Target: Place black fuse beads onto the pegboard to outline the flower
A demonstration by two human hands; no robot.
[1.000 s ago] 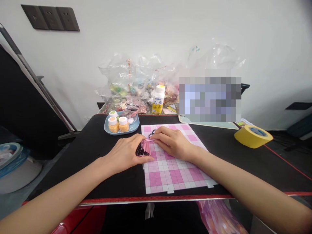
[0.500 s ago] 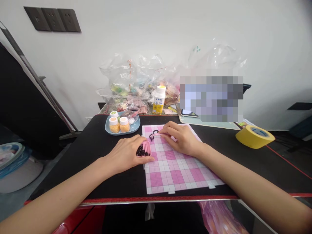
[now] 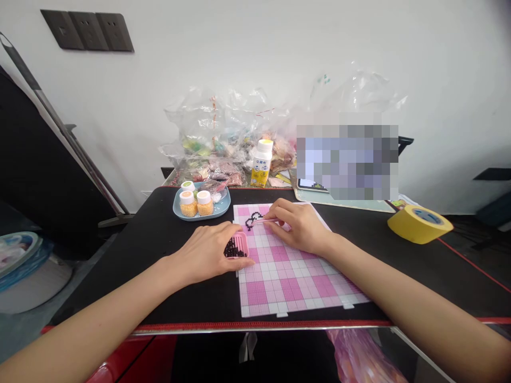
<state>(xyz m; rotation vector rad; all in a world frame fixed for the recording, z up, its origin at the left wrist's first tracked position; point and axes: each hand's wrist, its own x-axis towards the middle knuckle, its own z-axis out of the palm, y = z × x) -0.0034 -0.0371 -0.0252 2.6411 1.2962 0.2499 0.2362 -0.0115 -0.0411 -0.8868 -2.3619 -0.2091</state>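
My left hand [image 3: 211,247] is wrapped around a small pink tray [image 3: 242,243] of black beads [image 3: 235,248], thumb along its near side. The tray rests at the left edge of a pink and white checkered pegboard [image 3: 275,287]. In a pinch, my right hand [image 3: 295,223] holds slim pink tweezers [image 3: 268,219], pointing left. Their tip is at a curved outline of black beads [image 3: 248,222] on the upper left of the board. Whether a bead sits between the tips is too small to tell.
A blue plate [image 3: 215,213] with small lidded jars [image 3: 205,203] stands left of the board. Behind are a white and yellow bottle [image 3: 261,165] and plastic bags of beads [image 3: 223,170]. A roll of yellow tape [image 3: 419,226] lies at the right on the black table mat [image 3: 159,234].
The tweezers' tip has shifted very slightly down along the bead outline. My left hand keeps its hold on the tray; the whole view has moved only a little.
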